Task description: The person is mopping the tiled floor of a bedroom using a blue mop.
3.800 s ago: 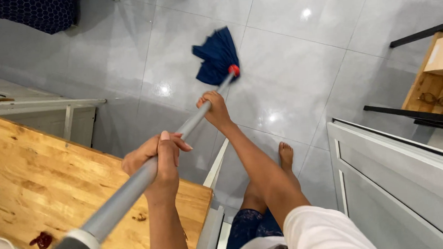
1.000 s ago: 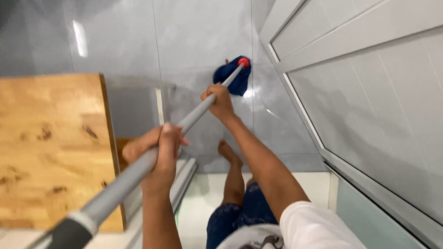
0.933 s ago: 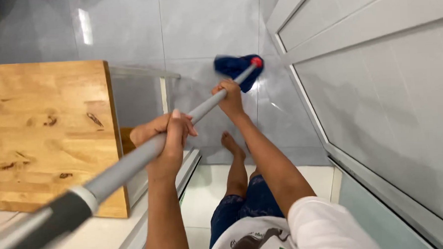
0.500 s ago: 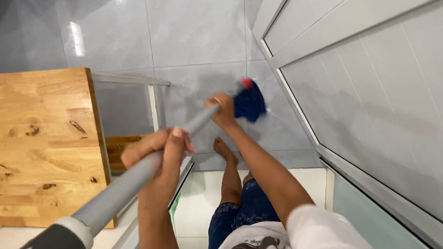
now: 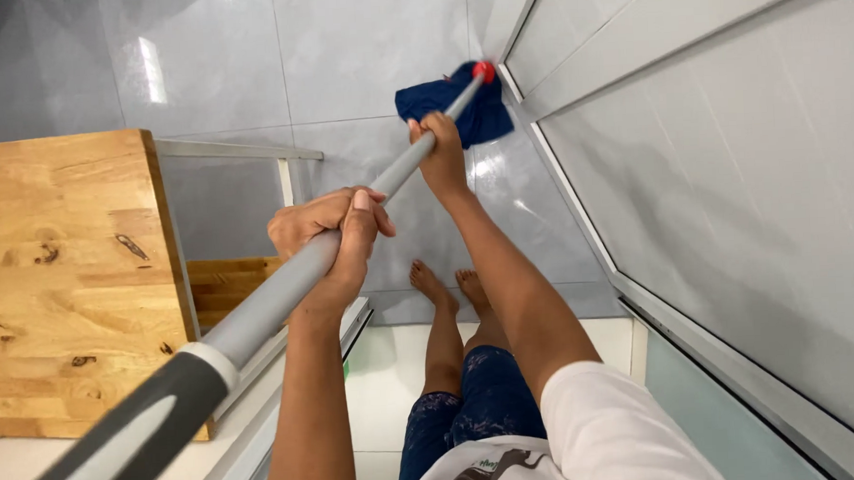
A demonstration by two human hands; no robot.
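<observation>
I hold a mop with a long grey handle (image 5: 267, 309) that ends in a dark grip near the camera. My left hand (image 5: 335, 230) is closed around the middle of the handle. My right hand (image 5: 440, 153) grips it farther down, close to the red collar (image 5: 483, 70). The dark blue cloth mop head (image 5: 450, 109) lies on the grey tiled floor (image 5: 361, 51), right beside the base of a white panelled door (image 5: 731, 169). My two bare feet (image 5: 448, 285) stand on the tiles below the handle.
A wooden tabletop (image 5: 64, 275) on a white metal frame (image 5: 236, 152) stands at the left, with a lower wooden shelf (image 5: 222, 282) under it. The white door fills the right side. A pale raised sill (image 5: 394, 366) lies beneath my legs.
The mop head has been pushed forward, away from me, along the foot of the door. Both hands kept their grip on the handle. My second foot has come into view.
</observation>
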